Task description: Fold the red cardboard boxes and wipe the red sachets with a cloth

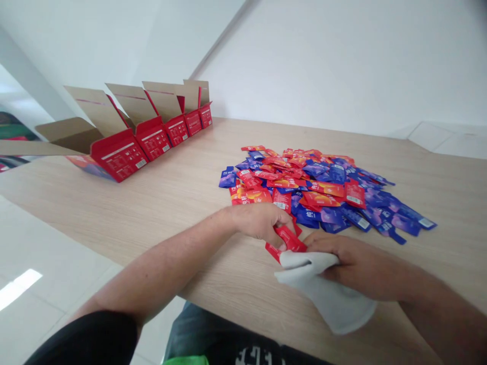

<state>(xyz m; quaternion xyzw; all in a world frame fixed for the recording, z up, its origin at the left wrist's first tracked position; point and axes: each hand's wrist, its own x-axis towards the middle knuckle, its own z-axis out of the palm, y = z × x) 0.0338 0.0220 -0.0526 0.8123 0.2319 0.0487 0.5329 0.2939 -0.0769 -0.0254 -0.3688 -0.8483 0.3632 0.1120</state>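
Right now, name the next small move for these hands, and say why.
Probably draw the white cloth across the red packaging: the left hand grips the packaging, and the right hand holds the cloth right by it.

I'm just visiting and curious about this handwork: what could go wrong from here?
The cloth in the right hand sits right against the red packets at the left hand's fingers, so it might catch one or hide it from view.
Red and blue packets lie mixed in the pile, so colours could get confused.
The packets overlap loosely, so a brushing hand might scatter some.
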